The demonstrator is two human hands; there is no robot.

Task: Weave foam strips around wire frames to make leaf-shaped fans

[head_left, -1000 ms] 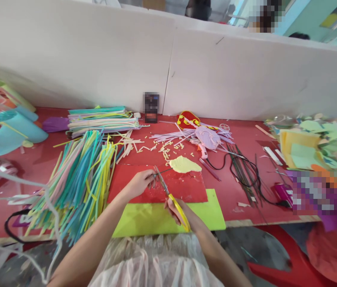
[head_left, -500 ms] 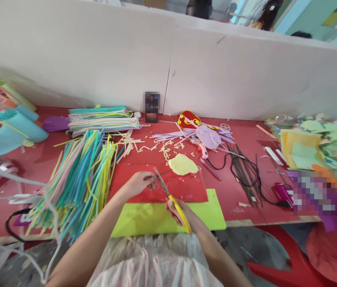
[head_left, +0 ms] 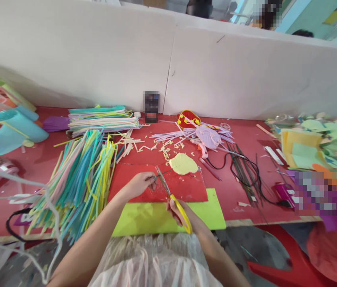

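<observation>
Between thumb and fingers, my left hand [head_left: 143, 184] pinches the end of a thin dark stem [head_left: 166, 172]. The stem runs right to a pale yellow rounded piece [head_left: 184, 164] lying at the back of a red board [head_left: 138, 196]. My right hand [head_left: 175, 212] is closed around the yellow handles of a pair of scissors [head_left: 181, 209]. Their blades point up and left and reach the stem close to my left fingertips. Whether the blades touch it, I cannot tell. Under the red board lies a lime-green sheet [head_left: 168, 223].
Pipe cleaners [head_left: 75, 179] form a large bundle on the left. Behind the board lie small yellow scraps [head_left: 165, 151], a lilac piece [head_left: 208, 136] and a pink glue gun [head_left: 203, 150]. Dark stems [head_left: 243, 171] and a black cable are to the right. A person's sleeve [head_left: 330, 251] shows at far right.
The scissors and both hands have shifted very slightly to the right. The yellow piece has moved a little right too. Both grips are the same.
</observation>
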